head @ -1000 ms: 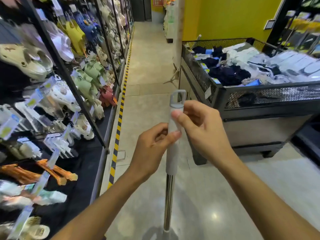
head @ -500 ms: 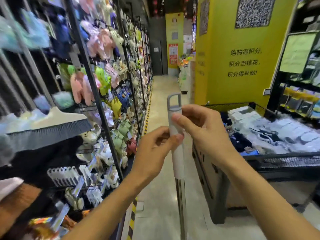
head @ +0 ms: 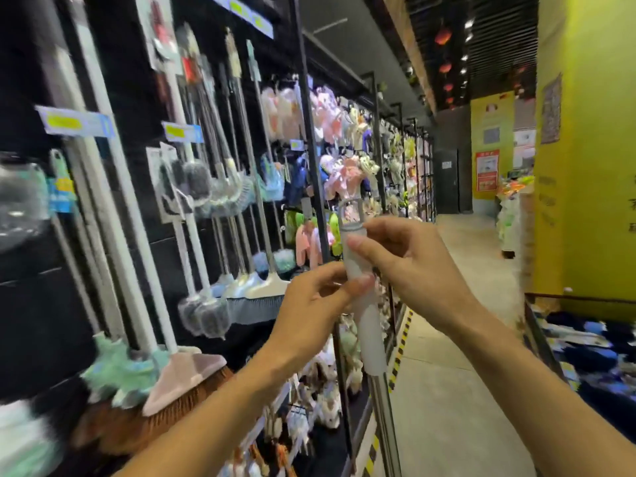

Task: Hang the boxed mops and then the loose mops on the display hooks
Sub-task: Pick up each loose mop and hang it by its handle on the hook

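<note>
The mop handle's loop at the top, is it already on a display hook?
No: the loop is free in the air, with the left hand and right hand both gripping the mop handle.

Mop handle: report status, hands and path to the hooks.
Left hand and right hand both grip the mop handle, upright, loop on top. Not yet hung. Hanging brooms crowd the rack at left.
</note>
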